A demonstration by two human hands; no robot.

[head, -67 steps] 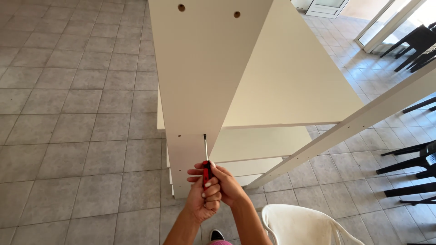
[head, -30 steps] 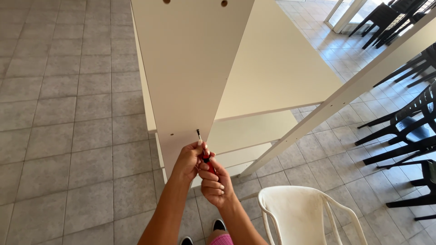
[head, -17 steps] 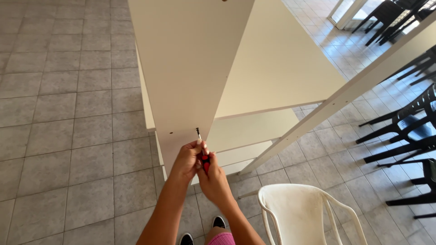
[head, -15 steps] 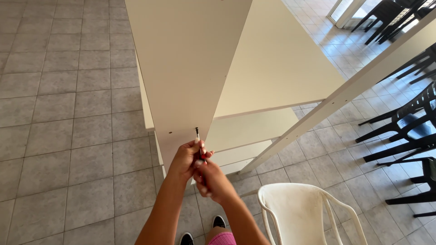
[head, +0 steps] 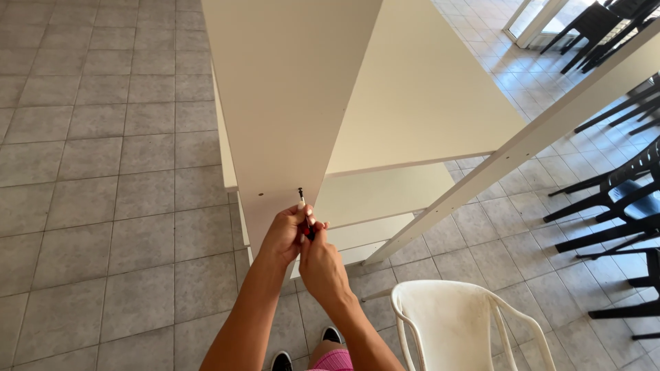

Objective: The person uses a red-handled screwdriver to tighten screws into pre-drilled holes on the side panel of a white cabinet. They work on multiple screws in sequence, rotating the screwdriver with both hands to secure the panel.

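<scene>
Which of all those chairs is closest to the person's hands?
The white plastic chair, just right of the right hand. It is the only pale one; the black chairs stand farther off along the right side, toward the window.

Both hands grip a red-handled screwdriver [head: 306, 218] whose tip sits in a screw [head: 300, 191] on the side panel [head: 289, 103] of a cream cabinet [head: 412, 103]. The left hand [head: 283, 235] wraps the shaft; the right hand [head: 322, 264] closes on the handle below. A white plastic chair [head: 454, 323] stands near on the tiled floor [head: 103, 172], with black chairs [head: 619, 199] well apart.
</scene>
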